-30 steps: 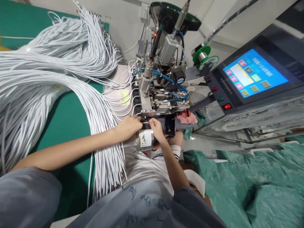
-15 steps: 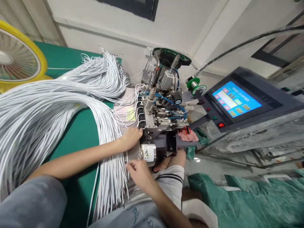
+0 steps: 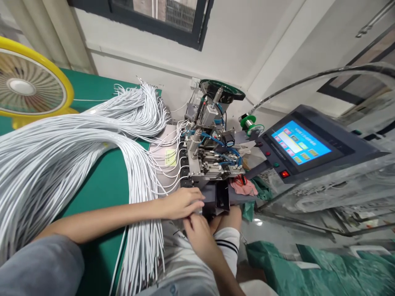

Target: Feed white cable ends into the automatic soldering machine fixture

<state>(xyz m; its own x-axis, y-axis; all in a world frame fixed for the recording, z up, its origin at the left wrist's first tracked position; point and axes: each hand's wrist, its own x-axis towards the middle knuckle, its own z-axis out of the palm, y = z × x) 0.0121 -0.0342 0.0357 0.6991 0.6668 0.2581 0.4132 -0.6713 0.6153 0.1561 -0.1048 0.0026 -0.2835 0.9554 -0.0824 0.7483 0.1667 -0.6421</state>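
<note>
My left hand (image 3: 182,202) reaches across the thick bundle of white cables (image 3: 143,197), its fingers stretched out and a little apart at the front of the wiring machine (image 3: 196,156). Just below it, my right hand (image 3: 200,236) has its fingers pinched together near my left thumb. A thin white cable (image 3: 182,235) shows at the right hand's edge; the fingers cover most of what they hold. Several white cables run from the bundle into a row of black clamps (image 3: 184,162) on the machine. The labelled metal cylinder is mostly hidden behind my hands.
A yellow fan (image 3: 69,88) stands at the left on the green table (image 3: 95,176). To the right are a lit control screen (image 3: 300,142), a green wire spool (image 3: 248,122), a pink cloth (image 3: 243,185) and a black tray (image 3: 222,195). Green sheeting (image 3: 296,267) lies at the lower right.
My left hand has left the clamps and moved right and down, over the cylinder. The right hand has moved right and slightly down, close to it. The view has tilted upward.
</note>
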